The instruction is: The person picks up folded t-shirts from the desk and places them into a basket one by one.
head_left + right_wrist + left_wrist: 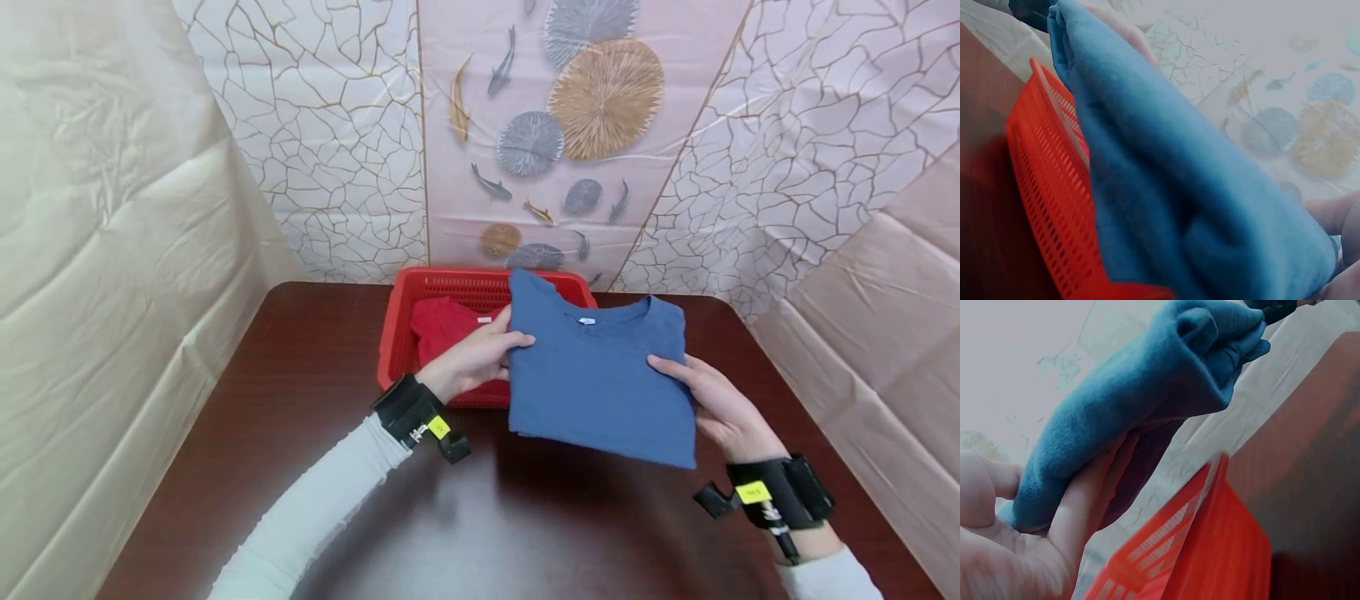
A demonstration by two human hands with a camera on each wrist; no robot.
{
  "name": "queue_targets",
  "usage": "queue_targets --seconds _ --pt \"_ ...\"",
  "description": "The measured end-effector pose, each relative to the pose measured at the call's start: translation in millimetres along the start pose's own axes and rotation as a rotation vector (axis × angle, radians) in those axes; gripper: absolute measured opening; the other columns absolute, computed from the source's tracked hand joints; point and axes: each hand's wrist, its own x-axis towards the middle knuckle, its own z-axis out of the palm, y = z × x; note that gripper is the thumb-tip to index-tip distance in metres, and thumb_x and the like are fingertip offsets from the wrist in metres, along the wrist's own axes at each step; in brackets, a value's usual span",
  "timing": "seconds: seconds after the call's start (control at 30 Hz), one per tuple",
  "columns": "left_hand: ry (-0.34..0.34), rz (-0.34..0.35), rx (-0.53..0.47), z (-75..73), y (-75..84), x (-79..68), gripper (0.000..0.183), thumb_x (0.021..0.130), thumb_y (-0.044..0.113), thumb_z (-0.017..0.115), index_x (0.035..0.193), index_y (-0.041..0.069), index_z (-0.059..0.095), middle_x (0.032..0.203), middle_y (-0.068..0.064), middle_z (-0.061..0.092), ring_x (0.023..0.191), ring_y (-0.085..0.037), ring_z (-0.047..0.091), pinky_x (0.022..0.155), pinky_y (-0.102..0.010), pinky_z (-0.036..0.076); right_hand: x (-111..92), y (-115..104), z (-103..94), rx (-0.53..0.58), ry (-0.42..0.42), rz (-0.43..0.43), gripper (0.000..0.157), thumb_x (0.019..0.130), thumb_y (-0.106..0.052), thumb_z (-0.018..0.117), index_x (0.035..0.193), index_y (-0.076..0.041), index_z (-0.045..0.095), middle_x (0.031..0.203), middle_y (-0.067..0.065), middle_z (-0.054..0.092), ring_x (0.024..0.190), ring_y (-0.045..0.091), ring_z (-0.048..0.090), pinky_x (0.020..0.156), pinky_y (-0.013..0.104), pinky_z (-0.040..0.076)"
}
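Observation:
A folded blue T-shirt point(600, 375) is held up over the table, its neckline and small white label towards the back. My left hand point(480, 350) grips its left edge, thumb on top and fingers underneath. On the opposite edge my right hand point(716, 400) pinches the cloth, thumb on the upper face. In the left wrist view the folded layers of the T-shirt point(1116, 400) lie between thumb and fingers. Behind and left of it, a red basket point(390, 333) holds a folded red shirt point(442, 325) with a white label. The blue T-shirt hides the basket's right part.
The basket stands at the back of a dark brown wooden table point(300, 358). A patterned cloth point(352, 142) hangs behind the table, and pale cloth drapes point(112, 292) line the sides. Perforated basket walls point(1054, 187) show close below the T-shirt in the right wrist view.

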Motion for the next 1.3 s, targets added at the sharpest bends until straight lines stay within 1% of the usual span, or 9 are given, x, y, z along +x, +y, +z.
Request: queue_targets --seconds 0.1,0.2,0.33,0.4,0.53,0.7,0.9,1.13,1.3 --pt "0.039 0.016 0.003 -13.2 1.9 -2.8 0.071 0.106 0.013 0.049 0.162 0.034 0.011 0.152 -0.014 0.044 0.122 -0.027 0.058 0.094 -0.044 0.052 16.3 -4.1 10.7 -0.017 -0.014 -0.007 0.090 0.105 -0.034 0.056 0.162 -0.013 -0.009 0.166 0.015 0.011 0.126 0.014 0.049 0.094 0.028 0.054" --pt "0.070 0.027 0.003 -24.9 3.5 -5.6 0.070 0.106 0.014 0.048 0.162 0.034 0.012 0.151 -0.013 0.045 0.119 -0.026 0.059 0.092 -0.042 0.052 31.6 -8.2 19.8 -0.016 -0.028 -0.008 0.088 0.105 -0.034 0.056 0.163 -0.014 -0.007 0.164 0.013 0.014 0.132 0.019 0.042 0.094 0.028 0.054" --pt "0.121 0.034 0.002 -40.2 6.8 -8.0 0.068 0.106 0.014 0.049 0.162 0.032 0.014 0.149 -0.013 0.048 0.118 -0.027 0.060 0.090 -0.041 0.053 50.9 -13.2 30.4 0.005 -0.055 -0.013 0.084 0.105 -0.031 0.056 0.163 -0.012 -0.002 0.153 0.009 0.030 0.123 0.014 0.050 0.093 0.028 0.053" --pt "0.145 0.035 0.005 -48.4 8.8 -8.4 0.068 0.106 0.014 0.049 0.162 0.031 0.014 0.151 -0.013 0.047 0.121 -0.027 0.059 0.092 -0.041 0.052 61.0 -15.4 35.6 0.003 -0.065 -0.012 0.082 0.106 -0.031 0.055 0.163 -0.010 0.000 0.150 0.009 0.034 0.118 0.011 0.054 0.093 0.027 0.053" --pt "0.185 0.024 0.003 -64.7 12.1 -8.8 0.068 0.106 0.014 0.048 0.162 0.030 0.013 0.156 -0.012 0.040 0.130 -0.029 0.053 0.099 -0.045 0.049 81.0 -20.7 47.9 -0.009 -0.068 -0.001 0.077 0.107 -0.027 0.053 0.163 -0.011 0.003 0.159 0.015 0.029 0.128 0.019 0.051 0.094 0.029 0.053" --pt "0.222 0.012 0.000 -81.0 15.2 -9.5 0.068 0.106 0.014 0.048 0.162 0.029 0.012 0.159 -0.013 0.034 0.138 -0.032 0.046 0.110 -0.053 0.041 104.0 -27.4 60.4 -0.006 -0.063 0.029 0.075 0.108 -0.023 0.051 0.164 -0.014 0.002 0.165 0.017 0.023 0.146 0.031 0.033 0.108 0.040 0.045" --pt "0.277 -0.004 0.018 -95.7 15.2 -7.8 0.068 0.107 0.017 0.049 0.162 0.029 0.012 0.160 -0.013 0.032 0.140 -0.035 0.042 0.113 -0.057 0.037 126.5 -30.2 69.8 0.007 -0.077 0.075 0.074 0.108 -0.022 0.050 0.164 -0.014 0.002 0.164 0.015 0.024 0.145 0.030 0.034 0.119 0.047 0.031" --pt "0.376 -0.022 0.033 -110.9 6.0 -0.3 0.060 0.108 0.021 0.049 0.161 0.027 0.021 0.157 -0.014 0.038 0.139 -0.033 0.045 0.112 -0.055 0.039 146.6 -25.3 75.9 0.023 -0.102 0.080 0.072 0.108 -0.020 0.046 0.163 -0.011 0.000 0.166 0.015 0.018 0.146 0.030 0.029 0.122 0.049 0.025" --pt "0.415 -0.036 0.089 -116.1 -2.4 1.7 0.060 0.108 0.021 0.048 0.162 0.025 0.020 0.159 -0.014 0.036 0.140 -0.034 0.043 0.113 -0.055 0.038 157.0 -18.6 79.5 0.008 -0.100 0.091 0.068 0.108 -0.016 0.044 0.163 -0.009 0.004 0.166 0.016 0.017 0.146 0.032 0.027 0.122 0.050 0.023"
